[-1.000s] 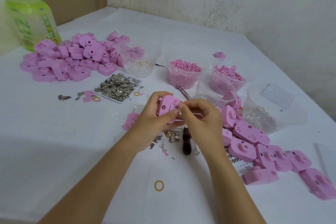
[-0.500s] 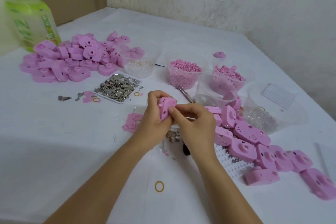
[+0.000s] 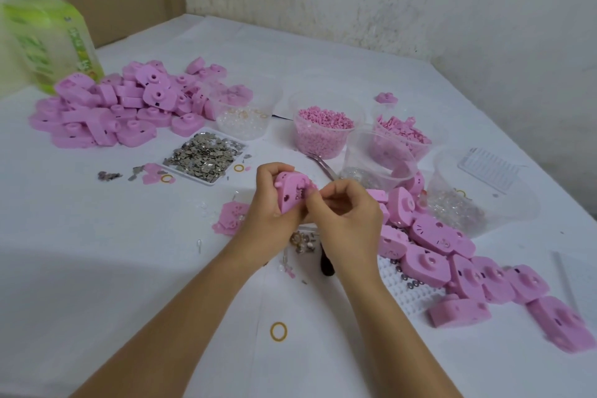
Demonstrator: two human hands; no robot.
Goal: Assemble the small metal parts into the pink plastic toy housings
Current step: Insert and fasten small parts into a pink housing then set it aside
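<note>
Pink housing (image 3: 292, 192) is above the tabletop (image 3: 129, 268), the left hand (image 3: 268, 203) curled round it in a full grip; the right hand (image 3: 345, 216) pinches at its face, anything between the fingertips unseen. A slipping pinch could drop the metal part.

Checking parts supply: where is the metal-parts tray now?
Head view, left of centre: the metal-parts tray sits between the pile of pink housings behind it and the left hand.

Green bottle (image 3: 45, 42) blurred, housing (image 3: 290, 193) half hidden
</note>
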